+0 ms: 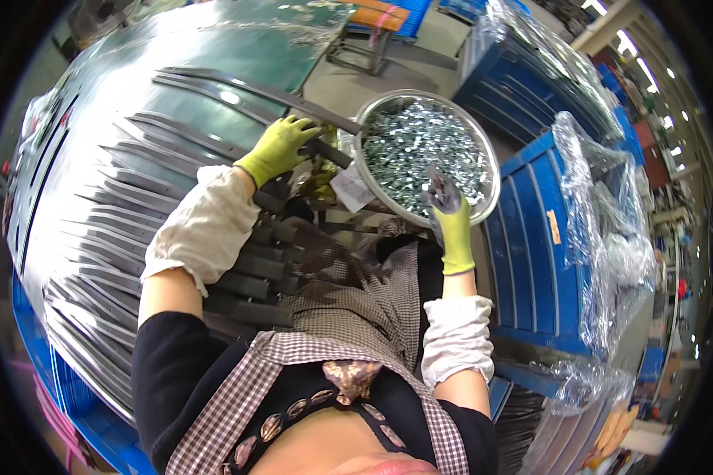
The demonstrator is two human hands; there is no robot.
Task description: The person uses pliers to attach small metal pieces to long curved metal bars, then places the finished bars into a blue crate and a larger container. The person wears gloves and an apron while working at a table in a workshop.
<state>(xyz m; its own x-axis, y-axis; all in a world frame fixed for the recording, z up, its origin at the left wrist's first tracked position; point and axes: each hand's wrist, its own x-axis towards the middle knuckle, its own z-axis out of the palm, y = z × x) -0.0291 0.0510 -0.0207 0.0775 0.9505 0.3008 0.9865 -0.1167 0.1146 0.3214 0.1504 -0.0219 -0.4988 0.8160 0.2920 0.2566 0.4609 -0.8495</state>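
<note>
My left hand [280,148], in a yellow-green work glove, is closed round one of the long dark metal strips [330,152] close to its end, beside the basin. Reaching over the near rim of a round metal basin [493,170] is my right hand [450,218], in a yellow-green glove with grey fingers. Its fingers are drawn together above a heap of small shiny metal pieces [420,138]; what lies between them is too small to make out. Another dark strip [309,107] juts past the table edge, its end at the basin's left rim.
Many dark strips [146,194] lie side by side on the green-topped table [285,47] at left. Blue crates [531,237] under clear plastic wrap [618,214] stand at right. A white paper [351,188] hangs beside the basin. A wooden stool [376,16] stands beyond.
</note>
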